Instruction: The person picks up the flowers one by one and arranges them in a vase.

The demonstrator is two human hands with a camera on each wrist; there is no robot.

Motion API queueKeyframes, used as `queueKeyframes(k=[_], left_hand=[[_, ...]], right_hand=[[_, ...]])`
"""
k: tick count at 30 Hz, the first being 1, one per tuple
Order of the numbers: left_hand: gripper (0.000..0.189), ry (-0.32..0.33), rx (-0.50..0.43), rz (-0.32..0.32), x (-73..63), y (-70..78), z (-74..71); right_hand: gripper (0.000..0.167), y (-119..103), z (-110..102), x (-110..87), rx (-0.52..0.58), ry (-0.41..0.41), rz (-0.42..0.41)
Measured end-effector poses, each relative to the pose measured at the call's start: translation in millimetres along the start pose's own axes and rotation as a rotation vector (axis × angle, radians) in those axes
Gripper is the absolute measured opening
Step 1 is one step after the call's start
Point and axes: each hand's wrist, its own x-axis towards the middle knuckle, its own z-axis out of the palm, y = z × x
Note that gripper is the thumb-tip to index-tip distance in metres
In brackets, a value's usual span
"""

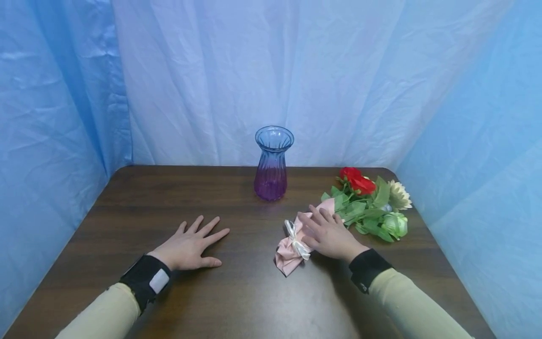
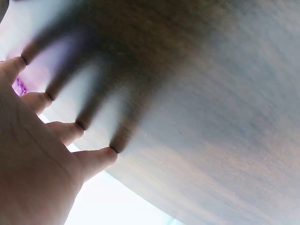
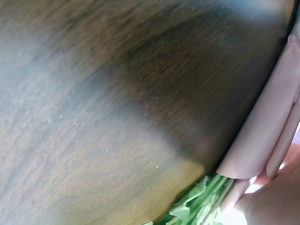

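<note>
On the right of the table lies a bouquet (image 1: 367,207) of artificial flowers, red, cream and pale green, its stems in pink wrapping tied with a white ribbon (image 1: 295,239). My right hand (image 1: 332,234) lies over the pink wrapping (image 3: 260,136) with its fingers extended; the right wrist view shows only part of that hand beside the wrap. Fingers spread, my left hand (image 1: 190,246) rests its fingertips on the bare tabletop and holds nothing. Between and beyond the hands, a ribbed glass vase (image 1: 271,172), blue above and purple below, stands upright.
The dark wooden table (image 1: 237,301) has rounded far corners. Light blue cloth (image 1: 207,84) hangs behind it and along both sides. The flower heads reach close to the table's right edge.
</note>
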Motion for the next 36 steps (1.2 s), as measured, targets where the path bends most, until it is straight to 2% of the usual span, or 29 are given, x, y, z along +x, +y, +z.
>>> queueKeyframes(k=[6,11,15,20,27,32,36], left_hand=[[0.087,-0.008,-0.012,0.006,1.2,0.4,-0.8],[0.086,-0.008,-0.008,0.004,2.8,6.0,0.3],[0.080,0.020,0.004,0.029,10.1,14.7,2.4],[0.071,0.084,0.010,0.051,25.9,42.5,-2.2],[0.050,0.218,0.043,0.068,52.5,88.0,-15.6],[0.046,0.230,0.036,0.114,68.0,108.0,-21.1],[0.042,0.232,0.030,0.137,77.5,115.7,-20.4]], right_hand=[[0.064,-4.8,-1.6,2.1,0.032,-0.029,0.018],[0.064,-3.1,-0.9,1.9,0.039,-0.036,0.016],[0.064,-3.2,-2.2,1.3,0.041,-0.017,0.008],[0.063,-3.4,-4.7,0.0,0.032,0.005,-0.005],[0.065,-3.3,-7.4,2.1,-0.029,0.015,-0.014],[0.069,-4.6,-10.7,4.0,-0.088,0.060,-0.040],[0.067,-4.9,-13.4,6.0,-0.087,0.130,-0.128]])
